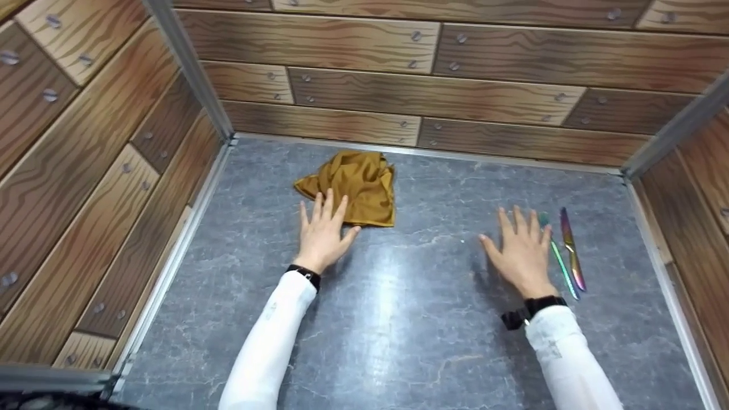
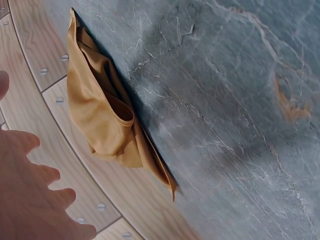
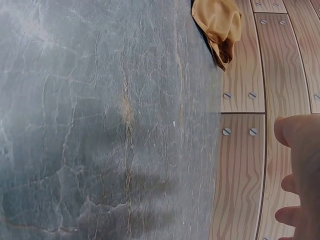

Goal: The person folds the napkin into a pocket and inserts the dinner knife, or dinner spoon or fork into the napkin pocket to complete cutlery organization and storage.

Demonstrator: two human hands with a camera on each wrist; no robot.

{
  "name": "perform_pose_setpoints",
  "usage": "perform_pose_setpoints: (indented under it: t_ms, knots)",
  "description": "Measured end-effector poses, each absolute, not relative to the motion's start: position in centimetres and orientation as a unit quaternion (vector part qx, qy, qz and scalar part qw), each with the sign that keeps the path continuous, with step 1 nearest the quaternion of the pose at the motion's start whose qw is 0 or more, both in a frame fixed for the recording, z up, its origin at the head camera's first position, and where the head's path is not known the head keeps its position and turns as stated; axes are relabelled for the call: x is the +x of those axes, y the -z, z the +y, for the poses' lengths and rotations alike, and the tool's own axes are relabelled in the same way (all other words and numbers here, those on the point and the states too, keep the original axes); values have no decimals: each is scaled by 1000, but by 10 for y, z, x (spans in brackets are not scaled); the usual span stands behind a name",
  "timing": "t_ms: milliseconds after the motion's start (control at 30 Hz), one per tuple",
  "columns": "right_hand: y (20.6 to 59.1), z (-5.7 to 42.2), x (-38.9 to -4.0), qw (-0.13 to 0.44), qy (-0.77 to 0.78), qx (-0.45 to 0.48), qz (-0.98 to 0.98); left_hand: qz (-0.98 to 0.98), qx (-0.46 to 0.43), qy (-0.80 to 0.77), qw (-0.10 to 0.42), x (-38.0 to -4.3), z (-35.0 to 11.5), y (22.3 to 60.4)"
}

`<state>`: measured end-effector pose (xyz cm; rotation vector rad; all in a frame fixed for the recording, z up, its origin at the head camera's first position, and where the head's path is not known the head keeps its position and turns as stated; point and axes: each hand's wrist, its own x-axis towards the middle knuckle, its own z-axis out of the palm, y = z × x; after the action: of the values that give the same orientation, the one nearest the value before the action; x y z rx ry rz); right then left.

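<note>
Plainly, in the head view both hands reach forward over a grey worktop (image 1: 421,324), their fingers straight and spread, holding nothing. The left hand (image 1: 324,236) is the nearer one to the mustard-coloured cloth (image 1: 364,191), which lies crumpled on the worktop just ahead of its fingers and a little to their right; the fingertips overlap the cloth's near left edge in this view. The cloth has no clear long axis here, though one corner points off leftward, beyond the fingertips. The right hand (image 1: 521,253) is well apart from the cloth and nearest to two pieces of iridescent cutlery on its outer side. A slim utensil (image 1: 562,267) lies just beside its little finger, the head partly hidden by the fingers, so I cannot tell its kind; past it, farther right of the fingers, lies a knife (image 1: 570,245). Both run lengthwise, roughly the way the fingers point. From the left wrist, a gap shows between the fingertips and the cloth, so they look apart rather than touching, and the cloth appears stretched slantwise beyond them against the planked wall (image 2: 30,40). From the right wrist, only part of the hand shows, with the cloth far off on the thumb side and neither piece of cutlery in sight.
</note>
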<state>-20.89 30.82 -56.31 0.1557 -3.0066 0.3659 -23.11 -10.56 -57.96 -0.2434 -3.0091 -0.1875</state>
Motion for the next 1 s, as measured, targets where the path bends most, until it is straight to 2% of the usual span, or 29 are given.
perform_pose_setpoints:
  t_ms: [233,433,567,700,833,1000]
  knots:
    - [563,322,-197,61,-126,30,-990,-991,-106,63,54,-241,-91,579]
    - [564,308,-206,50,-123,46,-990,-994,-83,49,59,-236,-106,581]
    - [570,281,-217,78,-105,69,-989,-993,-76,62,63,-223,-135,584]
    - [579,227,-233,116,-95,121,-981,-994,-41,44,94,-196,-187,584]
    - [582,178,-246,84,-105,151,-979,-994,8,60,86,-169,-232,580]
    - [577,172,-244,53,-102,140,-983,-994,15,86,64,-163,-237,578]
